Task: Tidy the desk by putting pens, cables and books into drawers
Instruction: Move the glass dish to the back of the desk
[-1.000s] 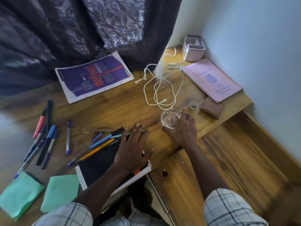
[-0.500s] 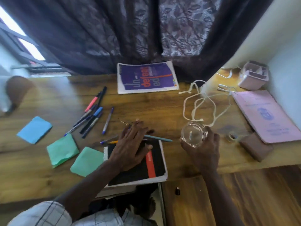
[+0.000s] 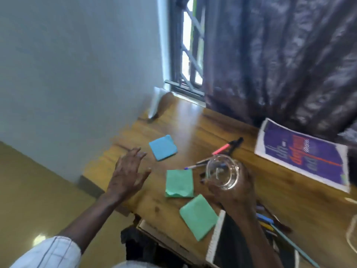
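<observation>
The right hand (image 3: 234, 192), at centre right of the frame, is wrapped around a clear glass jar (image 3: 222, 172), fingers curled up its side, and holds it above the wooden counter (image 3: 289, 200). The jar's mouth faces the camera; a small pale thing seems to lie inside, though blur makes it hard to tell what.

The left hand (image 3: 127, 173), left of centre, is spread with fingers apart and palm down over the counter's left end, holding nothing. Whether it touches the wood cannot be told.

Between the hands lie two green sticky-note pads (image 3: 179, 183), one just below the jar and the other lower down, beside a spiral-bound notebook (image 3: 218, 242) at the bottom edge. A blue sticky-note pad (image 3: 163, 147) sits further up, just right of the left hand's fingertips.

Behind the jar a cluster of pens (image 3: 227, 148) lies on the counter, among them a pink one and a black one. More pens (image 3: 267, 222) lie at lower right, past the right wrist. A purple book (image 3: 303, 153) rests flat at the right of the frame, near a dark curtain (image 3: 280, 55).
</observation>
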